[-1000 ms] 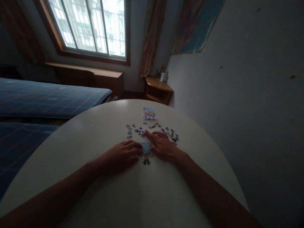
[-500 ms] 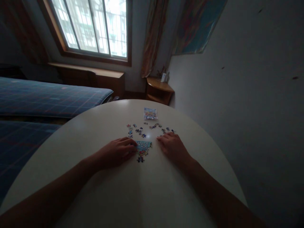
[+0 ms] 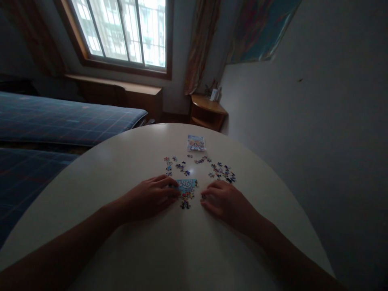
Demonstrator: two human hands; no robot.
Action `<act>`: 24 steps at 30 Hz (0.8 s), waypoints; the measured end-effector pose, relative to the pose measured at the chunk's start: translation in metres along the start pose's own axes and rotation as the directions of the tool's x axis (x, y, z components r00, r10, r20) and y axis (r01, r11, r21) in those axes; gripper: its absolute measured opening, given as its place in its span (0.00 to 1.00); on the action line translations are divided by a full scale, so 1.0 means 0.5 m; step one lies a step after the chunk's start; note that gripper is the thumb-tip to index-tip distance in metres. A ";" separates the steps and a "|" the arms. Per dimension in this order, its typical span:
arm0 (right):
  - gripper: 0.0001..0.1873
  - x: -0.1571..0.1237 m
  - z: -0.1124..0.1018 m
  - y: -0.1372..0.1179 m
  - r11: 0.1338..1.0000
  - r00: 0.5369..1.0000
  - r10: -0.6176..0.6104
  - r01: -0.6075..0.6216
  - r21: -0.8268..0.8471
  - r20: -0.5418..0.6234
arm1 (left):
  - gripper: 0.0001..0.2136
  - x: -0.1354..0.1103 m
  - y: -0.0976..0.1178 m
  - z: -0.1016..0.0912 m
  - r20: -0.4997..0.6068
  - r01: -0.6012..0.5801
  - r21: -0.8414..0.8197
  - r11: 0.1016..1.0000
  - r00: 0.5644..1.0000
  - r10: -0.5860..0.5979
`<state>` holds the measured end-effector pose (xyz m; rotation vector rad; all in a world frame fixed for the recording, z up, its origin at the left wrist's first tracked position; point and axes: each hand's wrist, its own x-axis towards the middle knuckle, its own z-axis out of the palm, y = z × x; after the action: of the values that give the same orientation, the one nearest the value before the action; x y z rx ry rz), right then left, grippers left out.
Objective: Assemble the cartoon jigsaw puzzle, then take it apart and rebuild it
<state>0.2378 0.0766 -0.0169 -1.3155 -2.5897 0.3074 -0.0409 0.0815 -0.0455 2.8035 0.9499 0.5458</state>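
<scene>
A partly joined jigsaw puzzle (image 3: 186, 185) lies on the white table, its top light blue with lettering and its lower part ragged and colourful. My left hand (image 3: 153, 195) rests at the puzzle's left edge, fingers slightly bent and apart, the tips touching it and hiding that side. On the right, just short of the puzzle, my right hand (image 3: 226, 201) pinches a small puzzle piece (image 3: 203, 197) between thumb and fingers. Its picture is too small and dark to make out. Loose puzzle pieces (image 3: 222, 171) lie beyond my right hand, and more pieces (image 3: 182, 166) lie beyond the puzzle.
A small printed picture packet (image 3: 196, 143) lies toward the far side of the round table (image 3: 127, 151). Past the table's left edge is a bed with a blue checked mattress (image 3: 75, 121). A wooden corner shelf (image 3: 209, 106) stands beyond, beside the wall at right.
My right hand has drawn back from the loose pieces toward me, now with a puzzle piece in its fingers. My left hand stays at the puzzle. The view has shifted slightly.
</scene>
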 end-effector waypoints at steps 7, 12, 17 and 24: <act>0.05 -0.008 -0.002 -0.022 0.998 0.995 0.051 -0.049 -0.027 0.085 | 0.15 0.007 0.011 0.011 0.015 -0.025 0.014 1.000 1.000 0.024; 0.09 -0.014 -0.010 -0.022 0.993 0.990 0.109 -0.104 -0.061 0.086 | 0.21 0.007 0.029 0.011 0.041 -0.072 -0.010 0.997 0.997 0.072; 0.06 -0.015 -0.021 -0.019 0.997 0.991 0.047 -0.054 0.047 0.128 | 0.21 0.009 0.045 0.003 0.072 -0.100 -0.086 0.991 0.992 0.106; 0.03 -0.009 -0.012 -0.021 0.996 0.984 0.047 -0.058 0.062 0.175 | 0.20 0.009 0.049 -0.005 0.088 -0.110 -0.122 0.986 0.989 0.122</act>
<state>0.2339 0.0675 -0.0088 -1.3925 -2.6613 0.5359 -0.0247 0.0646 -0.0361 2.7642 0.7158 0.4611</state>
